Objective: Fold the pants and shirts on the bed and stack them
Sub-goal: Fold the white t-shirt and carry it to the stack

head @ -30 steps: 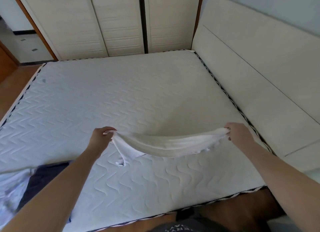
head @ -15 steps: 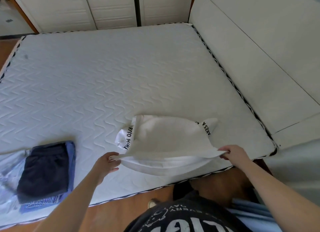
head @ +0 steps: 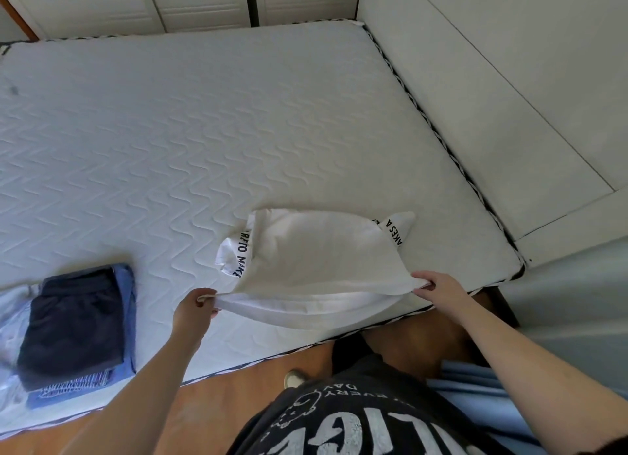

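Note:
A white shirt [head: 316, 251] with black lettering on its sleeves lies near the front edge of the bed [head: 204, 132], its far part resting on the mattress. My left hand [head: 195, 310] pinches the shirt's near left corner. My right hand [head: 435, 286] pinches the near right corner. The near hem hangs slack between them, just above the mattress. At the left, a stack of folded clothes [head: 73, 322] rests on the bed: dark navy pants on top, a blue garment below, and a pale garment [head: 13, 305] underneath.
A padded headboard [head: 492, 81] runs along the bed's right side. Closet doors [head: 204, 3] stand beyond the far edge. Wooden floor [head: 210, 403] lies between me and the bed. A light blue cloth [head: 475, 386] shows at the lower right.
Both hands have pulled the white shirt toward the near edge and laid its far part flat on the mattress. The view has tilted down, bringing the folded stack into sight.

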Tool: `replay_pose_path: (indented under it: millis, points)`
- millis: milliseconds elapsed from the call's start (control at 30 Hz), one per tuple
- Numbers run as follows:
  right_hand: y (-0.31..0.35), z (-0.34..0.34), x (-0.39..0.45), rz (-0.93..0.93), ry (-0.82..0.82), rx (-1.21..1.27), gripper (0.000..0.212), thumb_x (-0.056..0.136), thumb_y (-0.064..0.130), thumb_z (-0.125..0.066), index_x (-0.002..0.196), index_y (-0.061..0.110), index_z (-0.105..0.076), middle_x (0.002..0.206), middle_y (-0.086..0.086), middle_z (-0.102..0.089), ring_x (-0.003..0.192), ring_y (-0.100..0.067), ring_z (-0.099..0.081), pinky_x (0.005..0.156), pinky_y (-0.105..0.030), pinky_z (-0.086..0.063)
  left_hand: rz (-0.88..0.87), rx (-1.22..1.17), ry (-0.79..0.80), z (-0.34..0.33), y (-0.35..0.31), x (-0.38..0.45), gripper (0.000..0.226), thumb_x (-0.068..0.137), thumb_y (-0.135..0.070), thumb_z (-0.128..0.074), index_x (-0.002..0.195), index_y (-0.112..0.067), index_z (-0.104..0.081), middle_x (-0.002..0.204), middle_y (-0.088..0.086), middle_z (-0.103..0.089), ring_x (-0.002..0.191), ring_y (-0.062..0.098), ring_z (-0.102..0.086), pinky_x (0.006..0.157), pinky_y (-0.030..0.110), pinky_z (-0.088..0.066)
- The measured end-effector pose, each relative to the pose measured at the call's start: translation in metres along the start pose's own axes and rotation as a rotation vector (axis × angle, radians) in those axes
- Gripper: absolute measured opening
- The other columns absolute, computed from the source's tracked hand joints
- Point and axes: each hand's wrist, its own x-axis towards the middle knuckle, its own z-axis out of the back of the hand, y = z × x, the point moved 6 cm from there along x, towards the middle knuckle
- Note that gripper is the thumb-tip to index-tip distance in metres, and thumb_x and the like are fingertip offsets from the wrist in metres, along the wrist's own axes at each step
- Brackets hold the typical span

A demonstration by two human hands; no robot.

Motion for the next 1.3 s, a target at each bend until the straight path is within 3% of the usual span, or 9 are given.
replay_pose_path:
  millis: [167,333,500,633,767,867,967,1100,1300]
  points:
    - [-0.008,-0.003,-0.002,-0.04,-0.015,0.149,0.045,0.088,-0.003,-0.065,0.131,0.006,-0.058,0.118,-0.012,-0.066,0.109,-0.024,-0.061,0.099,-0.032,-0.043,-0.038,0.162,-0.044,0.005,-0.01,0.0,0.032,0.088,-0.005,-0.043,0.087,-0.028,-0.065,0.08,0.003,-0.068,0.072,0.023,-0.064,0.058,0.031,-0.047]
    - [-0.01,-0.006,-0.002,-0.082,-0.023,0.329,0.042,0.088,-0.007,-0.063,0.128,0.003,-0.059,0.111,-0.015,-0.067,0.099,-0.022,-0.063,0.091,-0.026,-0.044,-0.075,0.185,-0.071,0.009,-0.016,-0.003,0.023,0.091,-0.014,-0.049,0.092,-0.03,-0.066,0.075,0.001,-0.067,0.069,0.02,-0.062,0.05,0.025,-0.042]
    - [-0.017,-0.007,-0.001,-0.118,-0.001,0.363,0.043,0.088,-0.003,-0.065,0.13,0.005,-0.058,0.107,-0.011,-0.066,0.098,-0.02,-0.063,0.091,-0.029,-0.044,-0.102,0.189,-0.07,0.009,-0.019,-0.004,0.023,0.093,-0.015,-0.052,0.092,-0.033,-0.066,0.072,-0.003,-0.069,0.069,0.015,-0.066,0.051,0.025,-0.044]
    - [-0.032,0.0,0.004,-0.185,-0.129,0.401,0.035,0.094,-0.011,-0.046,0.127,-0.007,-0.057,0.115,-0.023,-0.062,0.096,-0.027,-0.063,0.094,-0.032,-0.048,-0.081,0.176,-0.101,0.012,-0.018,-0.006,0.026,0.092,-0.012,-0.046,0.095,-0.031,-0.064,0.077,0.0,-0.068,0.068,0.017,-0.067,0.05,0.025,-0.045]
    - [-0.042,0.008,0.004,-0.197,-0.199,0.355,0.028,0.098,-0.004,-0.045,0.12,-0.005,-0.061,0.109,-0.021,-0.062,0.082,-0.03,-0.066,0.071,-0.023,-0.056,-0.041,0.178,-0.146,0.02,-0.015,-0.007,0.028,0.093,-0.013,-0.041,0.109,-0.034,-0.051,0.078,0.001,-0.065,0.065,0.019,-0.067,0.051,0.028,-0.045]
    - [-0.045,0.02,0.002,-0.186,-0.288,0.285,0.02,0.096,0.0,-0.049,0.108,0.004,-0.065,0.106,-0.02,-0.064,0.071,-0.032,-0.069,0.058,-0.018,-0.055,-0.042,0.206,-0.17,0.027,-0.014,-0.001,0.024,0.095,-0.014,-0.041,0.107,-0.025,-0.059,0.078,0.005,-0.068,0.061,0.014,-0.066,0.049,0.026,-0.041]
    - [-0.049,0.031,0.003,-0.235,-0.37,0.295,0.021,0.094,-0.003,-0.046,0.101,0.002,-0.065,0.096,-0.021,-0.067,0.067,-0.029,-0.07,0.058,-0.025,-0.058,-0.055,0.245,-0.171,0.034,-0.014,0.007,0.025,0.096,-0.015,-0.04,0.105,-0.023,-0.061,0.07,0.003,-0.07,0.062,0.017,-0.066,0.051,0.028,-0.041]
    - [-0.044,0.043,0.008,-0.259,-0.422,0.415,0.022,0.096,-0.001,-0.044,0.1,0.003,-0.065,0.086,-0.025,-0.067,0.065,-0.029,-0.07,0.053,-0.027,-0.059,-0.086,0.233,-0.166,0.044,-0.019,0.014,0.026,0.097,-0.012,-0.038,0.104,-0.02,-0.062,0.077,0.006,-0.072,0.076,0.024,-0.07,0.068,0.039,-0.053]
    - [-0.028,0.056,0.019,-0.312,-0.465,0.739,0.023,0.092,-0.002,-0.048,0.081,0.007,-0.066,0.086,-0.019,-0.065,0.069,-0.027,-0.067,0.053,-0.021,-0.058,-0.1,0.159,-0.137,0.052,-0.041,0.023,0.033,0.091,-0.006,-0.045,0.096,-0.026,-0.07,0.086,0.003,-0.071,0.082,0.025,-0.068,0.062,0.03,-0.047]
